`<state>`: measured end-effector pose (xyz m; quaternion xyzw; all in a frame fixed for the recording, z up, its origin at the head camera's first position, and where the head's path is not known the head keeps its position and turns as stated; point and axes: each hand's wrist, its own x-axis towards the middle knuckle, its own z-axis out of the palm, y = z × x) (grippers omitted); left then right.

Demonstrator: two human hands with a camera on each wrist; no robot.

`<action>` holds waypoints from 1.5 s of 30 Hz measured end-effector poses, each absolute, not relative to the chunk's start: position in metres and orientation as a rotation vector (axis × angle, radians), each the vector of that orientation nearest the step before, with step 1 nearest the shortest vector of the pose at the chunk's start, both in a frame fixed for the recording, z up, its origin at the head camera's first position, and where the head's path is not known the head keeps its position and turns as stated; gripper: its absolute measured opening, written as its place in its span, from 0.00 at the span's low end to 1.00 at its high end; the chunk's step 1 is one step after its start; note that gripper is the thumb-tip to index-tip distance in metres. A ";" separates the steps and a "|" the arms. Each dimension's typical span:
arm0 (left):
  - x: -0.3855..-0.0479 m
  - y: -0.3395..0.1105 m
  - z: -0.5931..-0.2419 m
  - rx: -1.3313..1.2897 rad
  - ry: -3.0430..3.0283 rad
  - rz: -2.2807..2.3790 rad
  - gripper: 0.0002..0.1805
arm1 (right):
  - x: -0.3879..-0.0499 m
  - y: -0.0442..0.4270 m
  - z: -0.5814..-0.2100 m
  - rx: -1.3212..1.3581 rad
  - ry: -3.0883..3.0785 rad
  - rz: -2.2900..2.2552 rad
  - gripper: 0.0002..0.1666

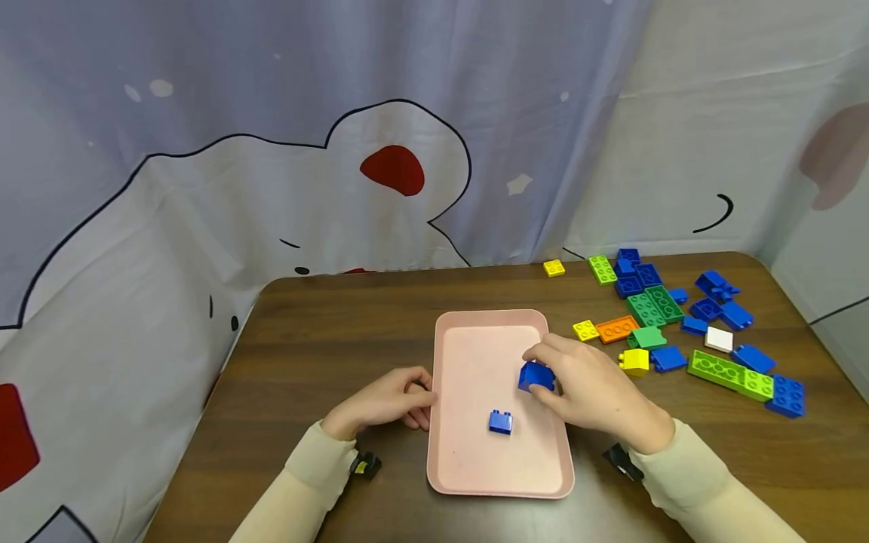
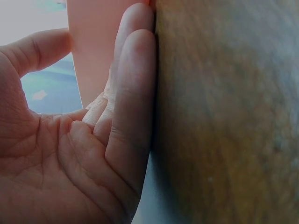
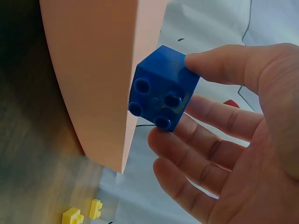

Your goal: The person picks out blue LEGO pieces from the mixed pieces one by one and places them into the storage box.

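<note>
Pinching a blue four-studded plastic block [image 1: 535, 375], the right grip [image 1: 580, 381] hung above a rectangular pink tray [image 1: 475, 464]. A smaller blue plastic block [image 1: 500, 422] lay inside, to that grip's left. The unclenched left grip [image 1: 388, 400] touched the tray's edge beside it. Coloured plastic bricks [image 1: 664, 304] lay right of the right grip on the brown wooden bench [image 1: 326, 332].

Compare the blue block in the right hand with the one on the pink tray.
The held block is pinched by the right hand; the tray block lies untouched on the pink tray. In the head view, the held block looks larger than the tray block. Both are blue.
</note>
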<state>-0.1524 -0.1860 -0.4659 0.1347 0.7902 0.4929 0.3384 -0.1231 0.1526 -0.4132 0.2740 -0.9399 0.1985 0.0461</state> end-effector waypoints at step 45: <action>-0.152 -0.187 -0.466 0.356 2.048 1.302 0.14 | -0.121 0.164 -0.415 0.927 -2.881 0.568 0.58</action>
